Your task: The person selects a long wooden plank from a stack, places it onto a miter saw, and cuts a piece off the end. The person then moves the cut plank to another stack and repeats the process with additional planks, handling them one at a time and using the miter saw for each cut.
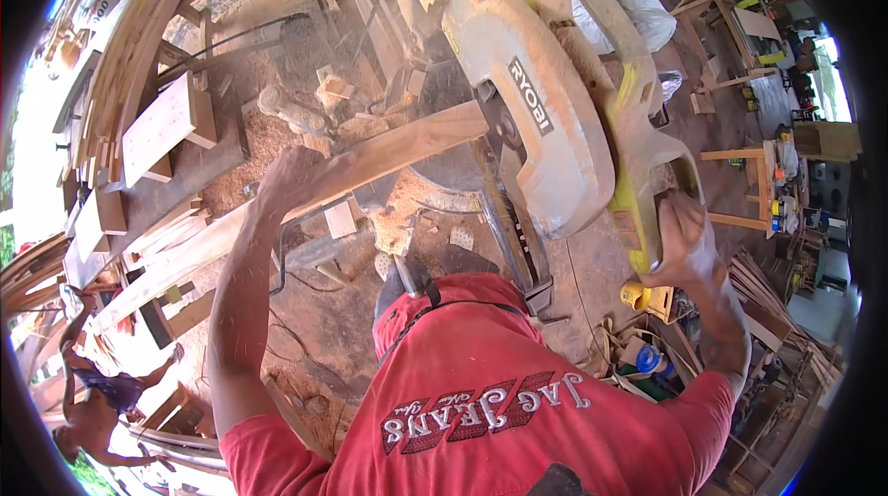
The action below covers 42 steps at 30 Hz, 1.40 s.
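At frame centre, the left hand presses a long wooden plank onto the sawdust-covered worktop, fingers wrapped over it; the right hand grips the mitre saw handle at right.

Blade of the dusty grey-and-yellow mitre saw hidden under its guard; long pale wooden plank far end lost in blur at left; left hand motion-blurred, fingers unclear; right hand fingers hidden round yellow handle

Offcuts crowding behind plank
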Motion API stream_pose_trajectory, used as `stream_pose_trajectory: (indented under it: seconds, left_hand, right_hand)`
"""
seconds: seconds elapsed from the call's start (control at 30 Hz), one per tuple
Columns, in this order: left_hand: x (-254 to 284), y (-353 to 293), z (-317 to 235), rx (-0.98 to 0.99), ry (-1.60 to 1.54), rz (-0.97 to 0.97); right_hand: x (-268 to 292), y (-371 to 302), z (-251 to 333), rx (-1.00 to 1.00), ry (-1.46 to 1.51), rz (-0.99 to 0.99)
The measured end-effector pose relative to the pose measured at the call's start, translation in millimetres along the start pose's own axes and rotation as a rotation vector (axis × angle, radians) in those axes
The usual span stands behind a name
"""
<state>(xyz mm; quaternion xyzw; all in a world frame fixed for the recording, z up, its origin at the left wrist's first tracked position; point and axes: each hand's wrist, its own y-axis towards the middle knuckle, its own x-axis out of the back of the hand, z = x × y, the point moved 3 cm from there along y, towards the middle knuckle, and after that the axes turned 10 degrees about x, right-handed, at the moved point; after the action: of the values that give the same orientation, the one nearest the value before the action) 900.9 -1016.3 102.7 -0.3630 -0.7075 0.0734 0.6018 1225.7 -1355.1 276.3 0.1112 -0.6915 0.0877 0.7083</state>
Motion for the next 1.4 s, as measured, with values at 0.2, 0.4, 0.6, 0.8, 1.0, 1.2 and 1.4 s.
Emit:
stream_pose_trajectory:
  seconds: [0.2,0.4,0.6,0.8,1.0,1.2,1.4]
  left_hand:
    - [-13,18,11,-0.127,0.273,-0.015]
    - [4,2,-8,0.011,-0.043,-0.018]
    - [-8,6,19,0.086,-0.084,-0.054]
    - [12,-5,-6,0.097,-0.093,0.014]
    - [-17,9,24,0.034,-0.089,-0.057]
    - [8,-8,-9,-0.021,-0.128,-0.020]
    - [0,4,-4,-0.074,-0.071,-0.068]
  right_hand:
    - [-24,0,6,0.015,-0.023,-0.069]
    - [-38,20,-5,-0.037,-0.048,-0.148]
    - [-38,28,29,-0.201,-0.196,-0.581]
    - [-90,5,13,-0.225,-0.358,-1.225]
    - [18,36,-11,0.125,-0.300,-1.362]
    - [178,99,-45,0.176,-0.338,-1.035]
    - [164,110,-61,0.785,-1.024,-0.934]
